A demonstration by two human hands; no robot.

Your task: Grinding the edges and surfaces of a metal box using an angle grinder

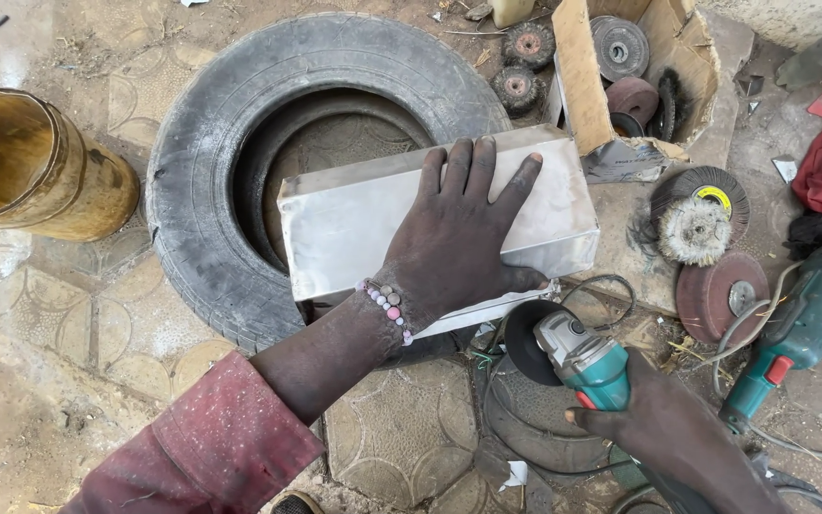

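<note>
Box: shiny rectangular sheet-metal box [363, 224] lying flat across the worn black rubber tyre [204, 190], bridging the hole in its middle, near end hanging past the tread towards the person.

Left hand: left hand [454, 238] flat on top of the box, fingers [482, 171] spread wide and pressing down, thumb hooked over the near edge. Beaded bracelet on the wrist.

Right hand: right hand [658, 428] wrapped tight around the body of the teal angle grinder [573, 352], fingers closed on it, dark disc just beside the box's near right corner. Can't tell if it's touching.

How it'd handle: looks like thin sheet, so I'd guess light and hollow, stiff at the folds but the flat faces could flex or dent. Smooth surface, probably slippy, and the edges look sharp.

Where to grab: palm flat on top or around the folded corners, I reckon, off the raw edges.

Around: rusty yellow drum [30, 167] to the left, torn cardboard box of wire wheels and discs [635, 67] behind, second teal power tool [811, 319] on the right.
</note>
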